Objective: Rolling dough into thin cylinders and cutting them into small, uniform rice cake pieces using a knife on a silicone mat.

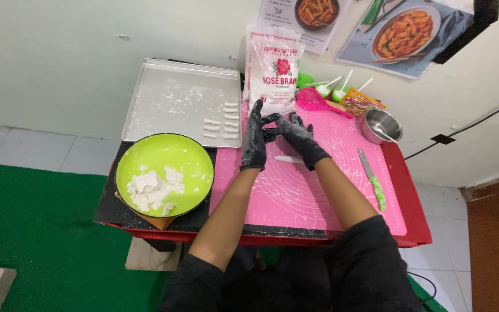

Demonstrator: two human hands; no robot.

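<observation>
Both my hands wear black gloves dusted with flour. My left hand (255,138) stands on edge over the pink silicone mat (313,190), fingers stretched out. Beside it, my right hand (300,138) lies with spread fingers over a white dough roll (286,159) that rests on the mat; its end sticks out below the hand. A lime-green bowl (163,153) at the left holds torn white dough pieces (152,189). The metal tray (174,98) behind it carries several short cut dough sticks (223,124).
A white flour bag (274,69) stands against the wall. A pink spoon (316,103), small steel pot (381,126), orange packet (360,103) and green-handled knife (373,180) lie at the right. The red table edge (417,190) borders the mat; green floor covering (36,231) lies below.
</observation>
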